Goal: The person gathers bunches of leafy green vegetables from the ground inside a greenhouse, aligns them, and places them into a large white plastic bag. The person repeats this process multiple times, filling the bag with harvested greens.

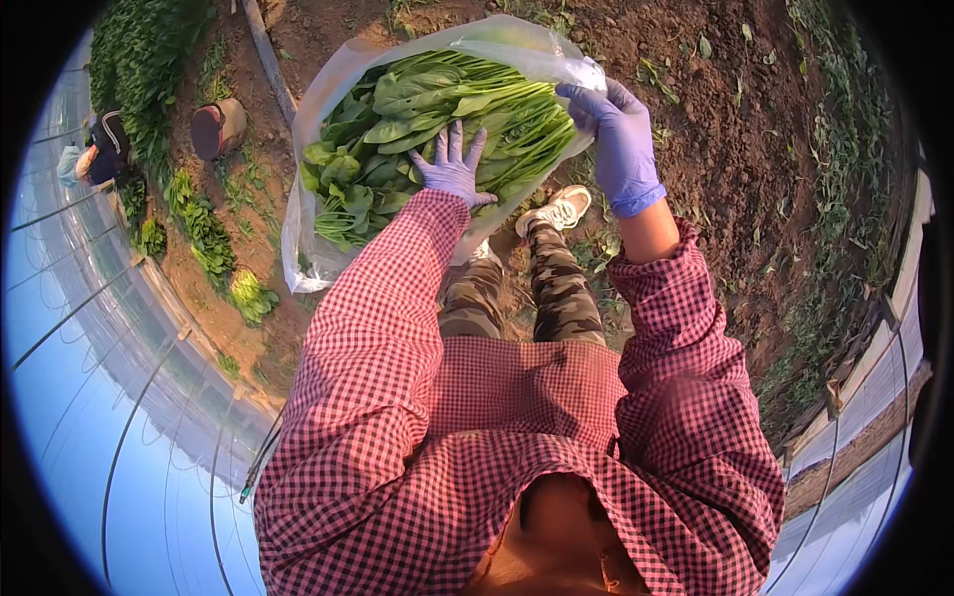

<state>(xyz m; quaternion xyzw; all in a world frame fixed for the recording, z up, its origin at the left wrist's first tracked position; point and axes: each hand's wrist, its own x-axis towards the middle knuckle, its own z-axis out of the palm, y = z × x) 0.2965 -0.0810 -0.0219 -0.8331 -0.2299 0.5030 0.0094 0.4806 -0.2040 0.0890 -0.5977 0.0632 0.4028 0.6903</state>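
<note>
A clear plastic bag (317, 270) lies open in front of me, full of leafy greens (402, 112) that look like spinach. Their long stems point to the upper right, while a few bunches face the other way at the lower left. My left hand (451, 164), in a purple glove, rests with spread fingers flat on top of the leaves. Also gloved, my right hand (618, 141) pinches the gathered rim of the bag at its right corner. The bag's underside is hidden by the greens and my left sleeve.
Bare soil (715, 179) with scattered leaves stretches to the right. On the left are a round stool-like object (218, 128), cut bunches of greens (205, 231) in a row and a standing crop (145, 67). Another person (104, 149) is beyond them. A pole (268, 59) lies behind the bag.
</note>
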